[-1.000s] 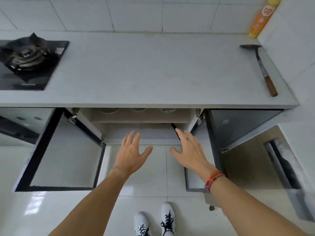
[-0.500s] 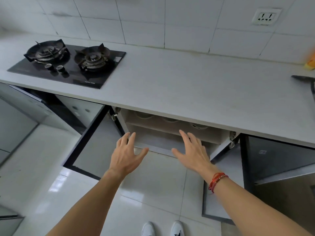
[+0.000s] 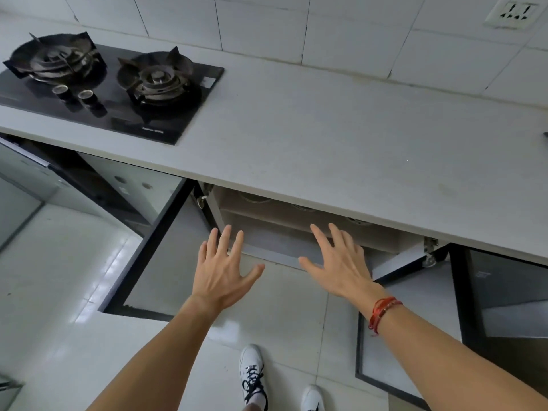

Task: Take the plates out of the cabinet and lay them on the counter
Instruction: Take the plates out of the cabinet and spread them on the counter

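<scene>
Δ 1 s: view swung left | left hand (image 3: 221, 272), right hand (image 3: 338, 262) still spread, empty, before open beige under-counter cabinet (image 3: 296, 232) | pale round plates (image 3: 255, 199) on its upper shelf, rims only visible | pale grey stone surface (image 3: 326, 143) holds none; reach pending.

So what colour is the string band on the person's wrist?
Red; the string band shows best in the head view, on the right wrist.

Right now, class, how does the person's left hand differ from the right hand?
The right hand has a red wrist bracelet; the left hand has none. The left hand is before the left edge of the cabinet, the right hand before its middle. Both are open, fingers spread, empty.
</scene>
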Available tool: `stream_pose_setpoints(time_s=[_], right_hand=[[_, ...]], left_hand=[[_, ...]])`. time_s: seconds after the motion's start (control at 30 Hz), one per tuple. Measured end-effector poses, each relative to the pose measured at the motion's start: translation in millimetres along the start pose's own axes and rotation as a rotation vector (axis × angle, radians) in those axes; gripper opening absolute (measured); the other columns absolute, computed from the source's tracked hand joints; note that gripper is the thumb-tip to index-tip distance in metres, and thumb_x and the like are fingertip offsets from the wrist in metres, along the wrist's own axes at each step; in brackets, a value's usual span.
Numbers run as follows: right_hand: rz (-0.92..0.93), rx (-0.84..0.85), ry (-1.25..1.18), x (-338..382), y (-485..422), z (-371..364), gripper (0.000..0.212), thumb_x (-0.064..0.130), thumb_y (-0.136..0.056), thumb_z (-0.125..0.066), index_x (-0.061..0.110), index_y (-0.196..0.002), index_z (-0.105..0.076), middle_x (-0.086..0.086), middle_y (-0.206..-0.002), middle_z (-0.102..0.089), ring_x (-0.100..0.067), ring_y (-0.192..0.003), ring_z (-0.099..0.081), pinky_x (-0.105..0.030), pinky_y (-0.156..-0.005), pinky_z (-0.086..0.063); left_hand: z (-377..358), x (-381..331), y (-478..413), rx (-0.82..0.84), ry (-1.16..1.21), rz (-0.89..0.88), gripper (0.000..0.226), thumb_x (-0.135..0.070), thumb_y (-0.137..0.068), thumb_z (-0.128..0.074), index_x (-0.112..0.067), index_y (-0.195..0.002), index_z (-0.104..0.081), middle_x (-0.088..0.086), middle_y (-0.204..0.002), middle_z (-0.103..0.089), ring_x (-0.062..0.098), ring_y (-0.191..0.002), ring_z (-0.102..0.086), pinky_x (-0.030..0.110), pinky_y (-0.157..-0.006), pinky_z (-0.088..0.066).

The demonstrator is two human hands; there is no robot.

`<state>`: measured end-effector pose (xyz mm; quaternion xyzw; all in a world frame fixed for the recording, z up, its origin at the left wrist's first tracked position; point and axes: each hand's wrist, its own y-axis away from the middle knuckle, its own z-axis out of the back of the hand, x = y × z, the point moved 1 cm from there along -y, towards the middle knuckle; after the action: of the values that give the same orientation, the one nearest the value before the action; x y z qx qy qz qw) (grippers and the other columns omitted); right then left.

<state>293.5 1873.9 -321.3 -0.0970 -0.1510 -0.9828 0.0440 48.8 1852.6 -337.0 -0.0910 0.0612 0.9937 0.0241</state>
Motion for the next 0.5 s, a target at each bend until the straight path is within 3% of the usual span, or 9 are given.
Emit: stream_pose_setpoints(time_s=[0.3,0.5], right_hand=[[-0.061,0.030,0.005,21,-71,-47,0.080,0.070,-0.089,-0.037,0.035,-0.156,-0.011,-0.010,-0.163,-0.013,-0.032,-0.145,-0.020,-0.054,-0.111,-0.029],[-0.040,-0.045,0.011,14,-150,-107,0.084,0.072,-0.086,-0.039,0.034,-0.156,-0.011,-0.012,-0.161,-0.018,-0.035,-0.141,-0.026,-0.053,-0.109,-0.031]], left_hand=[[-45,48,-67,0.038,0.060,0.021,0.089,-0.075,-0.081,-0.030,-0.019,-0.151,-0.030,0.012,-0.159,-0.025,0.036,-0.147,-0.016,0.047,-0.116,-0.021],[-120,70,-120,0.007,0.093,0.046,0.088,-0.073,-0.083,-0.033,-0.019,-0.151,-0.028,0.010,-0.160,-0.024,0.034,-0.148,-0.014,0.047,-0.115,-0.024]])
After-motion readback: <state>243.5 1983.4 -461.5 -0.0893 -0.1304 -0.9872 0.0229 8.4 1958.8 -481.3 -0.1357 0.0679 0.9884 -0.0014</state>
